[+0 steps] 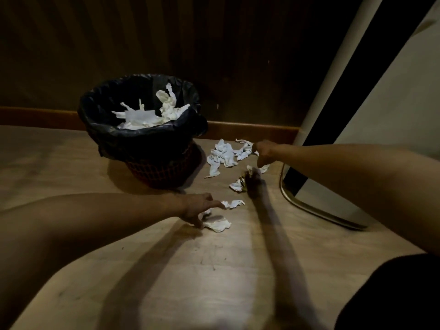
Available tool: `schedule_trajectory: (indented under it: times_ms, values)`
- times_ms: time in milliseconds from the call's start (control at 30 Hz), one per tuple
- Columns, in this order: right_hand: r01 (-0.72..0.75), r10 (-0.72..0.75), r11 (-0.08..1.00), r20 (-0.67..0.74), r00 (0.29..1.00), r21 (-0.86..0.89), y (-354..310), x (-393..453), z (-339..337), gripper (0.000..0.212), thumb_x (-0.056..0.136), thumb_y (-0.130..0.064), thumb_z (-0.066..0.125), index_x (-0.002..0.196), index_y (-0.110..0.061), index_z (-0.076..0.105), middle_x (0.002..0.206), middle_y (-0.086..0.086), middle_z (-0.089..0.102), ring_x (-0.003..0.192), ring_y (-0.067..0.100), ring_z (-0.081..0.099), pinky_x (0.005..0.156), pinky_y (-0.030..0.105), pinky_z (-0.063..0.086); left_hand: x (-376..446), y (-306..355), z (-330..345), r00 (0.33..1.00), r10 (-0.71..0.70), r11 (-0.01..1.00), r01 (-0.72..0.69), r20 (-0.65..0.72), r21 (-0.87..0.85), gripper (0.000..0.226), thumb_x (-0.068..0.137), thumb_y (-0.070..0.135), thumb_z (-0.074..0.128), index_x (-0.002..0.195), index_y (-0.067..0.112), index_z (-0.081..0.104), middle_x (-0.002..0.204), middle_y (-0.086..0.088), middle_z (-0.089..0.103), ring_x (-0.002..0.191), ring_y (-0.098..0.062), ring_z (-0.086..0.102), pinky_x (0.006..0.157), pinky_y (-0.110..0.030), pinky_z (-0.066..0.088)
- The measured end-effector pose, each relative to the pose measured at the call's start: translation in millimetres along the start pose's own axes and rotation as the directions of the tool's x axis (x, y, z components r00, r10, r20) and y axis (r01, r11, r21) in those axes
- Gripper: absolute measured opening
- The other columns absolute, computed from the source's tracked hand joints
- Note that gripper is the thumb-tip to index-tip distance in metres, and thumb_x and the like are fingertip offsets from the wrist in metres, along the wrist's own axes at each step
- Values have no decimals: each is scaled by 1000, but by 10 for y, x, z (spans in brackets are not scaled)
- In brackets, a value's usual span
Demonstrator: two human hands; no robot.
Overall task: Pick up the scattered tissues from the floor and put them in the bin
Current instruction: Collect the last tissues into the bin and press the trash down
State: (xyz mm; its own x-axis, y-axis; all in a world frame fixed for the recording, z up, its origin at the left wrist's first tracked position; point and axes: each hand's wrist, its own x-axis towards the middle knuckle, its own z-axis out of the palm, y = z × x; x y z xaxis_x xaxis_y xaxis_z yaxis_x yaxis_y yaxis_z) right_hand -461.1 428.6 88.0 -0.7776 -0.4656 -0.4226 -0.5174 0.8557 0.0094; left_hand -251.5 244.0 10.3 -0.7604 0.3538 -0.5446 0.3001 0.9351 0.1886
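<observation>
White crumpled paper tissues [222, 154] lie scattered on the pale wood floor [214, 270] just right of the bin: light, soft, no slip. We'd pinch any raised fold.

Our left hand [198, 208] is spread over the nearest wad [217, 223], not closed. Our right hand [263, 152] pinches a tissue edge.

The black-lined woven bin [142, 129] is already about full of tissues.
</observation>
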Motion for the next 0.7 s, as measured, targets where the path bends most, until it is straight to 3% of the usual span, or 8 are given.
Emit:
schedule_trajectory:
  times_ms: [100, 167, 333, 433, 533, 600, 700]
  values:
    - [10, -12, 999, 41, 999, 45, 60, 149, 115, 60, 88, -10, 67, 144, -11, 46, 124, 12, 57, 95, 26, 63, 65, 30, 54, 162, -1, 116, 998, 68, 997, -69, 18, 44, 82, 82, 33, 76, 149, 34, 30, 148, -8, 30, 115, -32, 57, 95, -32, 43]
    - [-1, -3, 998, 57, 998, 66, 110, 256, 215, 58, 88, -10, 66, 143, -12, 48, 115, 12, 57, 81, 23, 63, 55, 26, 52, 242, -18, 179, 994, 95, 992, -99, 49, 77, 77, 82, 27, 76, 147, 30, 35, 147, -8, 29, 112, -32, 58, 94, -33, 44]
    - [-35, 29, 998, 108, 994, 54, 226, 498, 518, 57, 91, -16, 64, 144, -10, 44, 116, 16, 57, 83, 26, 60, 72, 36, 58, 377, -113, 259, 989, 147, 987, -147, 5, 66, 46, 84, 16, 69, 127, 16, 54, 127, -11, 48, 102, -33, 59, 81, -33, 45]
    - [-18, 14, 998, 75, 997, 58, 232, 584, 674, 55, 95, -21, 56, 146, -10, 41, 136, 21, 53, 98, 31, 60, 79, 37, 54, 463, -165, 289, 987, 156, 985, -154, -30, 75, 28, 86, 13, 63, 114, 10, 64, 113, -13, 61, 101, -32, 60, 76, -28, 40]
    - [-7, 5, 999, 52, 999, 45, 214, 676, 821, 50, 95, -25, 55, 142, -9, 46, 138, 20, 53, 118, 35, 57, 90, 35, 50, 555, -221, 274, 966, 131, 988, -147, -222, -55, 21, 87, 20, 64, 106, 12, 69, 103, -11, 67, 94, -30, 64, 78, -29, 46]
    - [-23, 20, 998, 74, 997, 52, 219, 732, 893, 45, 92, -23, 58, 134, -7, 55, 130, 20, 59, 113, 34, 60, 89, 36, 53, 662, -247, 219, 918, 87, 975, -159, -386, -159, 17, 87, 25, 65, 97, 11, 68, 95, -10, 65, 85, -29, 64, 71, -30, 47]
    - [-26, 23, 997, 38, 999, 79, 291, 830, 971, 39, 87, -22, 63, 121, -4, 63, 122, 20, 63, 110, 35, 61, 85, 34, 52, 868, -205, 85, 881, 31, 972, -138, -472, -192, 18, 84, 27, 72, 87, 10, 66, 94, -7, 62, 82, -27, 62, 67, -25, 41]
